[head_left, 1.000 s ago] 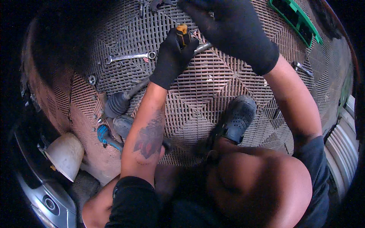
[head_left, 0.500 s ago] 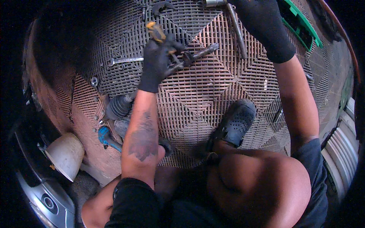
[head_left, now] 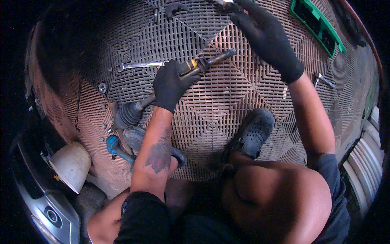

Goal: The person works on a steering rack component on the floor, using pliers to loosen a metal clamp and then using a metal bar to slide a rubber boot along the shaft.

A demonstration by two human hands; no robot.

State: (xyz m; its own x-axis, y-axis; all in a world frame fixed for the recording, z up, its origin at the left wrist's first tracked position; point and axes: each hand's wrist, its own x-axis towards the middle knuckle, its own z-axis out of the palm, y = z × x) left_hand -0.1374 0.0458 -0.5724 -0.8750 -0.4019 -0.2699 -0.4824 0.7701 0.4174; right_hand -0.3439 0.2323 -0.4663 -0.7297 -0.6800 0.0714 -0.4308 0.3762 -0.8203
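axle shaft point(head_left: 219, 58): likely heavy, rigid | hold mid-bar, off ribbed boot point(head_left: 129, 115) (probably soft) | left hand point(head_left: 168, 84): fingers round shaft, yellow-black handle point(head_left: 188, 66) | right hand point(head_left: 266, 38): grip unclear

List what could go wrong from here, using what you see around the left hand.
The left hand grips the shaft with a yellow-and-black handle alongside, so either might slip.
The wrench lies right beside that hand and could get knocked.
The loose metal ring on the slatted mat could perhaps be nudged away.
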